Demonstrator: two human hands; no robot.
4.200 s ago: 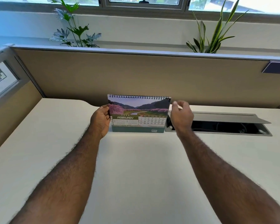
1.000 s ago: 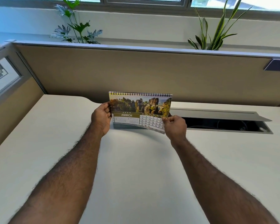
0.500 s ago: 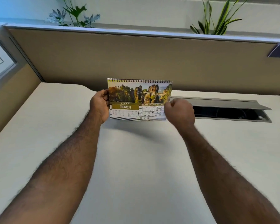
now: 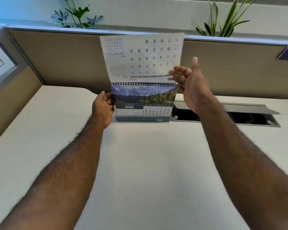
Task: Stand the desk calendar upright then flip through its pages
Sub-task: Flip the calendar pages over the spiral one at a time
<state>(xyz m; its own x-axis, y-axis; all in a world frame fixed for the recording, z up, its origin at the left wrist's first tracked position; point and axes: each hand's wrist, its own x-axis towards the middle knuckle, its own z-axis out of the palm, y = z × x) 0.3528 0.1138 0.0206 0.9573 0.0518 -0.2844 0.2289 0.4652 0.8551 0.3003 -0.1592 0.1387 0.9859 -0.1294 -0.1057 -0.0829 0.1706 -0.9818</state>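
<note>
The spiral-bound desk calendar [image 4: 142, 103] stands upright at the back of the desk, showing the April page with a mountain lake photo. One page [image 4: 142, 57] is flipped up above the spiral, its white back with upside-down dates facing me. My left hand [image 4: 103, 107] grips the calendar's left edge. My right hand [image 4: 191, 85] is beside the raised page's lower right corner, fingers spread, fingertips touching the page.
A beige partition [image 4: 65, 58] rises behind the white desk [image 4: 140, 163]. An open cable tray with a raised metal lid [image 4: 249, 110] lies right of the calendar. Two plants [image 4: 76, 15] stand behind the partition. A glass panel [image 4: 0, 62] is at left.
The March page has swung up over the spiral, and April now shows. My right hand has released its pinch and opened at the page's corner. My left hand keeps its hold.
</note>
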